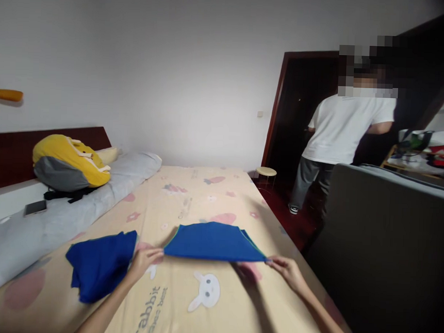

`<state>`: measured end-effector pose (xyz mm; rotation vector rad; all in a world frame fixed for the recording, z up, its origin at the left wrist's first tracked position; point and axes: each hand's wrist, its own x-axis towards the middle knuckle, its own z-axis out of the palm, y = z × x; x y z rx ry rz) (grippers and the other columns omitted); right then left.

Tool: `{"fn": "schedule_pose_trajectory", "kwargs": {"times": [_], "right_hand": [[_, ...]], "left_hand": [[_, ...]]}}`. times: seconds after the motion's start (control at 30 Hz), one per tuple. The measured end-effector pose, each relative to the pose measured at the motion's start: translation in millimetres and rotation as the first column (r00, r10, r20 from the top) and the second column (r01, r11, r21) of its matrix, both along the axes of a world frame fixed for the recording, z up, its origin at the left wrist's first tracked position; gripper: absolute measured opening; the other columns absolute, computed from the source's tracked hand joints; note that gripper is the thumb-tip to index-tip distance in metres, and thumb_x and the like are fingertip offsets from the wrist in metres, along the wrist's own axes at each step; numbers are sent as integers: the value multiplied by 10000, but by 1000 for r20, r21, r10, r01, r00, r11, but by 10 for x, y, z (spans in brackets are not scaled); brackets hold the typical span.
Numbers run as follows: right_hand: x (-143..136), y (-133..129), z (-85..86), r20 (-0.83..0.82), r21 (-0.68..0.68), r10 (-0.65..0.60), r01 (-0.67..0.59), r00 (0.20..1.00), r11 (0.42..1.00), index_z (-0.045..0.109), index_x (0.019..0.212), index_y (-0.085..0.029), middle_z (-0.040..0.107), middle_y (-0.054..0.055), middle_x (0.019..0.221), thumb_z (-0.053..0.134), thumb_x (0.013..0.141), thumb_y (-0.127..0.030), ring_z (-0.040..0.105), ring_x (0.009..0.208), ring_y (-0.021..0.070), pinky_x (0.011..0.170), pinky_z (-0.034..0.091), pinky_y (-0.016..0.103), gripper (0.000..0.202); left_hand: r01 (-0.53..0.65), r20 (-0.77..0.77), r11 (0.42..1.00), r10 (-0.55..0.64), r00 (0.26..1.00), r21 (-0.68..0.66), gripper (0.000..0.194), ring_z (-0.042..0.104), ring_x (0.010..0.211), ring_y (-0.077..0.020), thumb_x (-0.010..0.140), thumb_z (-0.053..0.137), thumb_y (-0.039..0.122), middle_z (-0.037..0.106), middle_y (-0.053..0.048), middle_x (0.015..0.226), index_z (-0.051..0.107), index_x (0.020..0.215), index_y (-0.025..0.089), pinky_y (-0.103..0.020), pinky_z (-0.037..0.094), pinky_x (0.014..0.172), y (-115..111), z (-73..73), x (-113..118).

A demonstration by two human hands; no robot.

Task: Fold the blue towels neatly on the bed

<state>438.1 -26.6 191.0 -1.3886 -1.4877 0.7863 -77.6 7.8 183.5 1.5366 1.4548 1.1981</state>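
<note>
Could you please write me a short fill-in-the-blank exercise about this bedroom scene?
1. The left hand and right hand each pinch a corner of a ____ cloth.
2. The crumpled cloth lies to the cloth's ____.
3. The backpack is mainly ____.

Missing words: blue; left; yellow

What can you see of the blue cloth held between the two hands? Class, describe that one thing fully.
The blue cloth is a soft, plain royal-blue fabric with a thin greenish edge along its upper rim. It looks folded, forming a flat, wide shape with slanted sides, and its near edge is pulled straight. It lies on the patterned bed sheet. The left hand pinches its near left corner and the right hand pinches its near right corner. It lies apart from the other blue cloth heaped to the left.
</note>
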Motion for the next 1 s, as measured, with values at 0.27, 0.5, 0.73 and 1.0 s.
{"fn": "schedule_pose_trajectory", "kwargs": {"times": [0.27, 0.5, 0.73, 1.0], "right_hand": [[-99, -647, -1208, 285, -136, 74, -36, 956, 990, 702, 576, -225, 666, 32, 641, 616, 676, -540, 607, 642, 222, 638, 460, 326, 342], [-19, -872, -1347, 515, -127, 111, -53, 850, 991, 726, 780, -284, 623, 40, 801, 492, 815, -513, 599, 749, 203, 677, 446, 288, 330], [-34, -1120, -1425, 550, -129, 208, -164, 809, 978, 688, 743, -278, 640, 43, 833, 464, 872, -469, 611, 792, 229, 710, 475, 340, 321], [-47, -1175, -1578, 702, 70, 123, -240, 701, 968, 646, 747, -253, 653, 31, 808, 486, 909, -336, 600, 722, 189, 647, 453, 297, 242]], "left_hand": [[311, -585, 947, -298, 754, -82, 180, 636, 793, -210, 742, 571, 228, 686, -11, 742, 639, 576, 240, -331, 476, 754, -701, -1181, 40], [450, -904, 889, -122, 409, 83, 286, 662, 846, -188, 866, 419, 124, 704, -22, 849, 652, 748, 241, -306, 523, 763, -829, -1477, -102], [440, -914, 893, -101, 394, 91, 269, 676, 863, -189, 822, 451, 96, 716, -9, 872, 657, 773, 263, -326, 556, 804, -1036, -1654, -139], [447, -921, 890, -96, 377, 91, 258, 649, 850, -169, 811, 470, 70, 690, 6, 845, 646, 750, 248, -307, 527, 802, -1059, -1678, -137]]}}
